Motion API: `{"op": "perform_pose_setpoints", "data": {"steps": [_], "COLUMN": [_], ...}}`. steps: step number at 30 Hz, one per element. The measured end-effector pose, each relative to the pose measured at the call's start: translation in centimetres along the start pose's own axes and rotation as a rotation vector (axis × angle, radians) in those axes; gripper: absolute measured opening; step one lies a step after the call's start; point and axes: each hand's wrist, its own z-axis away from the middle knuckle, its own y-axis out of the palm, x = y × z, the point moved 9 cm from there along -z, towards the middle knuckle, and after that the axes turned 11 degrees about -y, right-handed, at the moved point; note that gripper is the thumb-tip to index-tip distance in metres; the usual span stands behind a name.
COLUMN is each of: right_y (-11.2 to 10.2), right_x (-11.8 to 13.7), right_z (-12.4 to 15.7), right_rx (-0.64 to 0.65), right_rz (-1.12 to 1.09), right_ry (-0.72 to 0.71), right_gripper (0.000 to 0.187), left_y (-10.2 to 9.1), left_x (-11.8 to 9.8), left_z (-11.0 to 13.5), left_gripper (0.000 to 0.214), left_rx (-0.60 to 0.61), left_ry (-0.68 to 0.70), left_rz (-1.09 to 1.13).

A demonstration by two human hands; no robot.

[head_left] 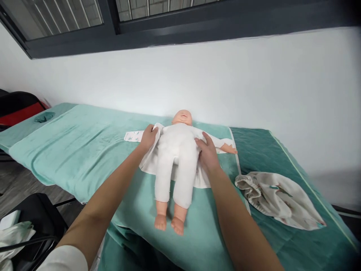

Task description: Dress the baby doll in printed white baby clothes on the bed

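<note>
A baby doll (180, 150) lies on its back, with a white cloth body, bare feet and its head toward the wall. Under its back a white baby shirt (148, 165) is spread out. One sleeve covers the doll's arm on the right, whose hand sticks out; the other sleeve lies flat on the left. My left hand (149, 137) pinches the shirt's edge beside the doll's shoulder. Against the doll's right-hand side, my right hand (208, 152) is closed, with the thumb on the torso; some of its fingers are hidden.
The doll rests on a massage bed with a green cover (70, 139). Patterned baby trousers (282, 199) lie crumpled on the right. A black chair (36, 214) holding cloth stands at lower left. Behind the bed is a white wall (254, 82) below a dark window frame (197, 28).
</note>
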Motion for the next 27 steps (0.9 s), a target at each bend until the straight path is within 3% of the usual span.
{"op": "perform_pose_setpoints", "data": {"steps": [3,7,14,21,24,27], "right_y": [1.6,3.3,3.6,3.5,3.3,2.9], "right_x": [-0.5,-0.8,-1.6,-1.6,-1.8,-2.1], "right_z": [0.8,1.4,1.3,1.3,1.1,1.0], "right_rx": [-0.002,0.095,0.176,0.195,0.194,0.186], "right_rz": [-0.124,-0.144,-0.118,-0.089,-0.072,-0.038], "right_ry": [0.076,0.126,0.146,0.119,0.116,0.115], "right_gripper": [0.095,0.101,0.1,0.095,0.095,0.095], "left_y": [0.5,1.0,1.6,3.3,1.5,-1.9], "left_x": [-1.2,-2.7,-4.7,-7.8,-7.7,-4.8], "left_z": [-0.2,-0.2,1.2,6.9,8.4,9.4], "left_gripper": [0.02,0.018,0.021,0.022,0.024,0.019], "left_rx": [0.021,0.08,0.156,0.574,0.465,0.138], "left_ry": [0.01,0.026,-0.003,-0.076,-0.022,0.034], "left_rz": [0.015,0.064,-0.03,0.073,0.194,0.123]}}
